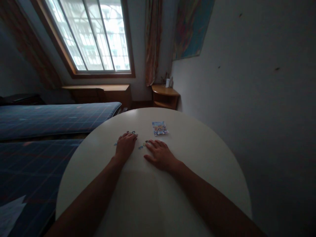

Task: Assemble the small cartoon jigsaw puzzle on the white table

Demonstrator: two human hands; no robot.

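Observation:
Both my hands rest on a round white table [197,158]. My left hand [125,144] lies palm down with its fingers curled over small jigsaw pieces [132,133] near its fingertips. My right hand [160,154] lies flat, fingers stretched out, its fingertips touching a few loose jigsaw pieces [143,145] between the hands. Just beyond the right hand sits a small colourful picture card [160,128], flat on the table and untouched. The room is dim and the pieces are too small to make out in detail.
Two beds with dark blue checked covers [49,118] stand to the left. A wooden bench runs under the window [96,36], a corner shelf [165,95] sits behind the table, and a grey wall [247,82] with a map rises at right.

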